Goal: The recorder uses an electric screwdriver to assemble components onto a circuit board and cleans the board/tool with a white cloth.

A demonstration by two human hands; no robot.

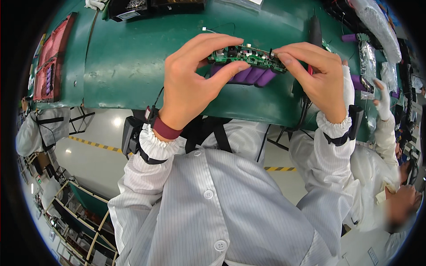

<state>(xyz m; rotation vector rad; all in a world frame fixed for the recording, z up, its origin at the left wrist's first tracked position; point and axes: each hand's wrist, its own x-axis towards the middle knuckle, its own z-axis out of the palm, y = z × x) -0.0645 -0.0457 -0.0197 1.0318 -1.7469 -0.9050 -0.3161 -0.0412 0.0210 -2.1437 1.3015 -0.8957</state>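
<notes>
Above the green bench I hold a battery pack made of several purple cells (254, 76) with a green circuit board (248, 55) along its upper side. My left hand (195, 66) grips the board's left end between thumb and fingers. At the right end, my right hand (313, 71) pinches with thumb and forefinger at the board's corner, by a small dark part. Whether the fingertips hold a separate piece there is too small to make out. A thin wire with a white connector (204, 29) sticks out behind the pack.
A red tray (53, 62) with purple cells lies on the left of the green bench (133, 80). Black bins (128, 9) stand at the back. A black-handled tool (315, 31) hangs near my right hand. A co-worker's gloved hand (382, 99) and bubble-wrapped goods (377, 29) are at right.
</notes>
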